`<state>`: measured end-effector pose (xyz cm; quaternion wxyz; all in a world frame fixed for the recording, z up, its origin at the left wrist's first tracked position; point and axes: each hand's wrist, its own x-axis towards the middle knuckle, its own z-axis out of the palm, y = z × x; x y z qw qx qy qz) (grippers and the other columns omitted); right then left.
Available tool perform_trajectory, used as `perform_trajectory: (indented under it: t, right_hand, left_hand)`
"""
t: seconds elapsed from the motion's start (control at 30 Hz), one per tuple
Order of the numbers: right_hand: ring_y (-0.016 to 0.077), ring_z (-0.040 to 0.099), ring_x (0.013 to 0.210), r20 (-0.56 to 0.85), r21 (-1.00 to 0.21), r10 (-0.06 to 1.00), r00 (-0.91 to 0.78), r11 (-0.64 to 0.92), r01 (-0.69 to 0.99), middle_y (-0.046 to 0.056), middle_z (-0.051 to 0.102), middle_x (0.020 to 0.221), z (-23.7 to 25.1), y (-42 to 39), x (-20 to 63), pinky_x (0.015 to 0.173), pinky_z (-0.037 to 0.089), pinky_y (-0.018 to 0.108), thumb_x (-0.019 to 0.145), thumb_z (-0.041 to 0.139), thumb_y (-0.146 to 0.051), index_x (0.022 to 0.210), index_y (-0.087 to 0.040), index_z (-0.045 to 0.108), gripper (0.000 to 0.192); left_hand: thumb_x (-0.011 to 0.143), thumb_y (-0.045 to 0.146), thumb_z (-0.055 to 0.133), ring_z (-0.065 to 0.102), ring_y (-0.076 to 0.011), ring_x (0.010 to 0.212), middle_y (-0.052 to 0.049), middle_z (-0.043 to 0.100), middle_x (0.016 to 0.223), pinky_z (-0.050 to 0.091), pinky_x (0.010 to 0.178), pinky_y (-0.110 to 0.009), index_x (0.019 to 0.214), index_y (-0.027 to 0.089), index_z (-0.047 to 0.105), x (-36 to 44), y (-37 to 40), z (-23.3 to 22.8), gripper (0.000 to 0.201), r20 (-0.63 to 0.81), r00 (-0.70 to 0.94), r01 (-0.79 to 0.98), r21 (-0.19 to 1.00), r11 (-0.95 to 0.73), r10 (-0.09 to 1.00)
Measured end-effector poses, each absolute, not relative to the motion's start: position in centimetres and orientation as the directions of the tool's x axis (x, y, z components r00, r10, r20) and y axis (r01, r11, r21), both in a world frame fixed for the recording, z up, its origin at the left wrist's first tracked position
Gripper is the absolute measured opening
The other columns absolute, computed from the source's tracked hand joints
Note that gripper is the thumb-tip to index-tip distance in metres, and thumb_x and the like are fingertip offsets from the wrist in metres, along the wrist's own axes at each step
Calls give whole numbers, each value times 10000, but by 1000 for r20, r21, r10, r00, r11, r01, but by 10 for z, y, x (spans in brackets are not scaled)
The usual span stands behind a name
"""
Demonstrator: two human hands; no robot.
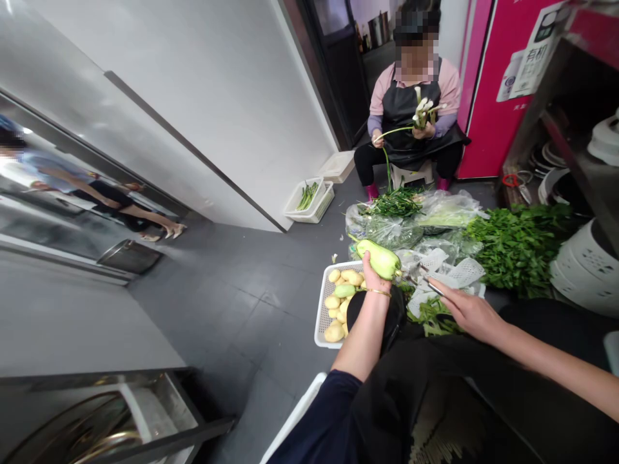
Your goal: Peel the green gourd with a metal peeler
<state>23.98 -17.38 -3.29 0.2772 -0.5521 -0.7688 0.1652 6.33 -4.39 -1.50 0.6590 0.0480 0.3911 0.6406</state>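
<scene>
My left hand (373,276) is wrapped round a pale green squash (380,259), holding it up over the baskets with its stem end pointing away. In my right hand (471,314) is a slim peeler (434,287) with a dark metallic look; its head is close to the near end of the squash but apart from it. Below my left wrist, a white basket (318,322) holds several peeled potatoes (333,332) and another pale green squash (345,290). Something black, partly hidden by my forearm, lies over the basket's right side.
Bagged greens (391,225) and a heap of leafy herbs (520,241) lie ahead and right. Across from me a seated person (416,96) holds long green stalks. Small white baskets (309,203) stand by the wall. White perforated tubs (587,267) are at right. Another person (91,183) stands far left.
</scene>
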Motion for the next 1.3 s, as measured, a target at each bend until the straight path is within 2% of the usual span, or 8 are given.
perform_trajectory:
  t: [0.2, 0.3, 0.4, 0.57, 0.8, 1.07, 1.23, 1.3]
  right_hand:
    - [213, 671, 657, 231, -468, 928, -293, 370, 803, 60, 686, 800, -53, -183, 242, 608, 538, 316, 968, 285, -295, 1456, -279, 414, 505]
    - [232, 694, 883, 207, -576, 928, -311, 372, 728, 61, 718, 1033, -51, -186, 256, 725, 559, 337, 980, 293, -319, 1470, -307, 377, 497]
    - [245, 624, 1114, 207, -650, 948, -240, 317, 691, 38, 597, 1329, -8, -156, 257, 885, 525, 357, 981, 316, -362, 1490, -319, 331, 511]
    - [268, 633, 1101, 187, -658, 963, -196, 271, 702, 36, 610, 1310, 50, -101, 226, 908, 518, 401, 962, 340, -322, 1476, -294, 371, 516]
    - [249, 617, 1128, 37, -710, 948, -316, 247, 659, 21, 607, 1306, -22, -187, 261, 881, 544, 367, 963, 352, -345, 1450, -322, 413, 492]
    - [228, 523, 1245, 222, -812, 952, -212, 301, 500, 29, 528, 1393, 19, -129, 235, 1049, 424, 377, 961, 359, -320, 1466, -237, 395, 513]
    - [254, 527, 1235, -62, -836, 923, -380, 160, 524, 15, 553, 1360, -46, -194, 268, 1039, 427, 420, 959, 386, -404, 1422, -269, 466, 489]
    - [257, 479, 1279, -76, -842, 934, -350, 128, 525, 12, 508, 1401, -42, -200, 281, 1068, 391, 424, 961, 376, -432, 1428, -267, 457, 503]
  left_hand:
    - [862, 430, 538, 679, -186, 786, -70, 710, 834, 543, 805, -327, 992, 166, 668, 56, -43, -14, 322, -439, -91, -798, 569, 198, 894]
    - [852, 457, 518, 675, -195, 752, -84, 707, 813, 546, 780, -345, 972, 158, 670, 40, -45, -18, 356, -404, -7, -779, 576, 248, 915]
    - [808, 442, 552, 679, -211, 770, -107, 702, 841, 541, 810, -371, 966, 118, 665, 34, -52, -25, 378, -363, 175, -726, 580, 369, 915]
    - [735, 354, 615, 682, -214, 830, -87, 697, 866, 535, 826, -367, 953, 151, 654, 45, -63, -26, 301, -294, 193, -652, 674, 346, 936]
    - [723, 225, 611, 688, -199, 801, -40, 690, 848, 533, 832, -378, 986, 219, 623, 26, -52, -28, 263, -254, 28, -642, 737, 212, 967]
    - [705, 365, 616, 674, -255, 888, -97, 696, 852, 519, 853, -406, 967, 158, 647, 34, -65, -32, 335, -319, 241, -612, 683, 399, 917]
    - [770, 422, 524, 668, -253, 912, -94, 702, 849, 528, 854, -404, 947, 158, 668, 25, -56, -32, 349, -342, 189, -650, 659, 378, 921]
    - [811, 459, 467, 661, -257, 946, -98, 702, 889, 530, 859, -427, 960, 179, 671, 24, -52, -32, 377, -339, 186, -656, 656, 373, 922]
